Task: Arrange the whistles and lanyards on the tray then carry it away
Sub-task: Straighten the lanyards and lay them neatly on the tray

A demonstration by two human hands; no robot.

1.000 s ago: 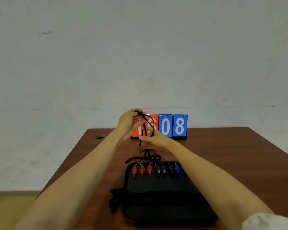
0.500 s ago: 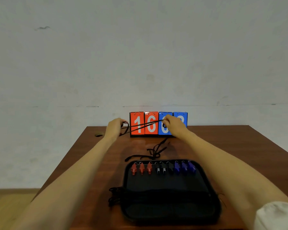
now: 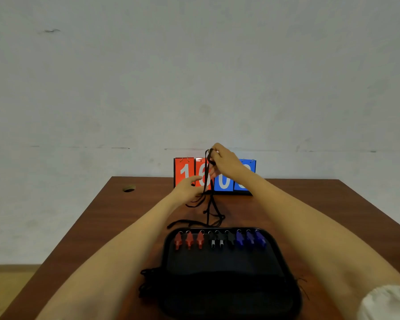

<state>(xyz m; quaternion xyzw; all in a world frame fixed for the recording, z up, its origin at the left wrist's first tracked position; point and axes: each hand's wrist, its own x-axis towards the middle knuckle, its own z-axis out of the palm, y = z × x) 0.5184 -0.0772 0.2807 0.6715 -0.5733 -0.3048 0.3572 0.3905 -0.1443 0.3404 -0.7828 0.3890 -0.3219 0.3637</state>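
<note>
Your right hand [image 3: 222, 162] is up high at the far side of the brown wooden table [image 3: 97, 218], pinching the top of a thin black cord lanyard [image 3: 207, 179]; it hangs down to a messy knot of more black cords [image 3: 211, 217] just behind the black plastic tray [image 3: 224, 269]; your left hand [image 3: 188, 187] has loose fingers by the cord, and I cannot tell if it holds it. If you pull up fast, the knot may get tighter, or drag over the tray edge and knock the row of red, black and blue whistles [image 3: 217, 241]; the cord could also tip the red and blue score board [image 3: 185, 174] behind it.
</note>
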